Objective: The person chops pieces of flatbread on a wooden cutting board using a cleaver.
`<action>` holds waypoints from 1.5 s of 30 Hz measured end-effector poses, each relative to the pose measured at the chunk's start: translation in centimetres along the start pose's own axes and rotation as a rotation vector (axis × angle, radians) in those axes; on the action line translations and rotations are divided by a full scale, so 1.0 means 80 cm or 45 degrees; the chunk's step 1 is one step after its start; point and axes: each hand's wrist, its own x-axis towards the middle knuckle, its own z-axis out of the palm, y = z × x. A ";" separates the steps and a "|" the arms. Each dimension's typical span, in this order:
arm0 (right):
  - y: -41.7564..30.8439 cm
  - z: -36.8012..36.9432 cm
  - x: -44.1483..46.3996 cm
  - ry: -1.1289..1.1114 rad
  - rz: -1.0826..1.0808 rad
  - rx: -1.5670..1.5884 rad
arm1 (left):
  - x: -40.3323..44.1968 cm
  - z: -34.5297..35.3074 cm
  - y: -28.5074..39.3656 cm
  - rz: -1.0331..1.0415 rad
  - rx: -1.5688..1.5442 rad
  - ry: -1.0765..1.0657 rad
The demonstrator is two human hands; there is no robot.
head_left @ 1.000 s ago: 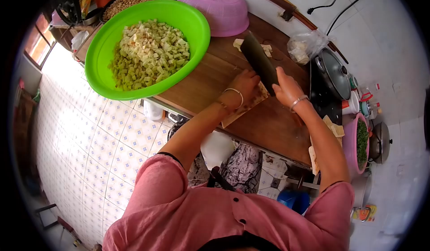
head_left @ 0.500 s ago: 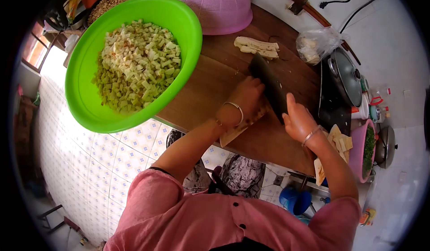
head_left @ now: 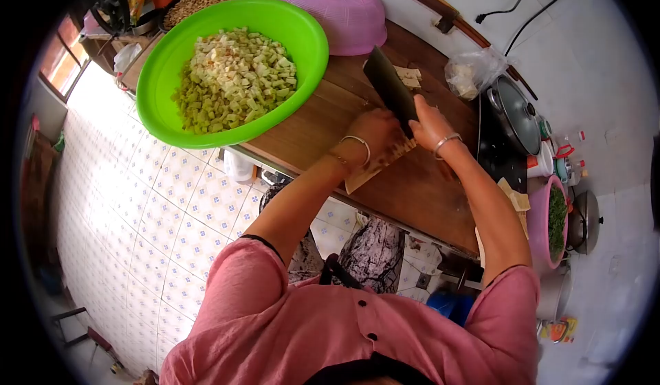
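Pale slab (head_left: 371, 172): lies on the wooden worktop (head_left: 443, 196), near its front edge. Rests the left hand (head_left: 378, 132) on top with bent fingers; cannot tell whether pinching. Closes the right hand (head_left: 430, 124) round a cleaver (head_left: 387, 81), slanting the blade just beside the left hand. Farther off: pale strips (head_left: 408, 75) past the blade, a green basin (head_left: 159, 106) of diced pieces (head_left: 237, 75) to the left, a pink upturned basket (head_left: 337, 14) beyond.

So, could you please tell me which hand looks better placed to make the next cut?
Probably the right hand: it grips the cleaver, with the blade close beside the pale slab. The left hand holds no tool and appears to steady the slab.
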 end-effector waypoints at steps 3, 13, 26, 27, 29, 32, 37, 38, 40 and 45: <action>0.000 -0.012 -0.036 0.010 0.031 -0.021 | -0.005 0.006 -0.001 0.009 0.013 0.107; 0.003 -0.030 -0.118 -0.199 0.174 -0.004 | 0.001 0.010 -0.013 0.036 0.075 0.103; -0.020 0.005 0.031 -0.150 0.064 -0.002 | 0.001 0.003 -0.005 0.034 -0.135 0.095; -0.005 0.015 0.027 -0.081 0.027 0.052 | -0.001 0.004 -0.004 0.034 -0.143 0.103; 0.004 0.017 0.017 -0.030 0.002 0.104 | 0.001 0.007 -0.009 0.025 -0.024 0.092; 0.008 0.001 0.008 0.002 -0.015 0.082 | -0.004 0.003 -0.005 0.017 -0.041 0.129; -0.005 -0.025 -0.063 -0.005 0.022 -0.001 | -0.005 0.007 -0.008 0.026 0.007 0.165; -0.004 -0.027 -0.077 -0.040 0.049 0.008 | -0.003 0.008 -0.007 0.009 0.034 0.138; -0.004 -0.028 -0.103 -0.076 0.067 0.020 | -0.003 0.004 -0.006 0.017 0.066 0.108; 0.004 -0.019 -0.116 -0.184 0.146 0.042 | 0.000 0.014 -0.017 0.030 0.090 0.093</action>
